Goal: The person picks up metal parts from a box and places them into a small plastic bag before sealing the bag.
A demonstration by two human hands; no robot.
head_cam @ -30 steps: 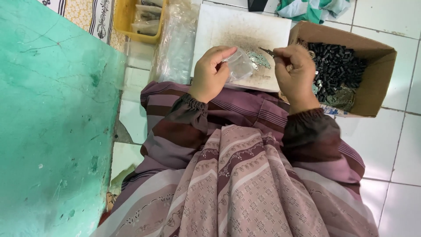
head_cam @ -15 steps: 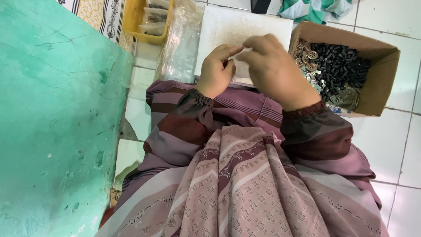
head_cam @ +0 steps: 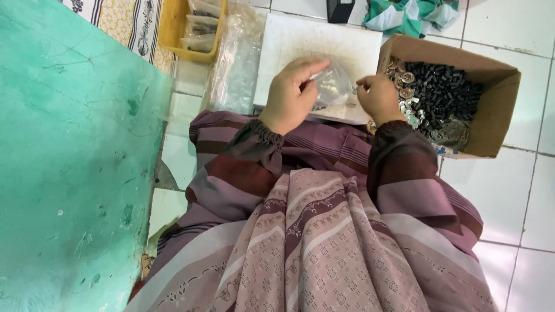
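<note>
Head view: two hands worked on a small clear plastic bag (head_cam: 332, 86) above a white square board (head_cam: 300, 40).

The left hand (head_cam: 292, 95) pinched the bag's left side between thumb and fingers. The right hand (head_cam: 378, 97) had its fingers curled together at the bag's right edge; what they pinched was hidden. The bag's content was hard to make out. Just right stood an open brown cardboard box (head_cam: 491, 124) of small black and silver parts (head_cam: 442, 92).
</note>
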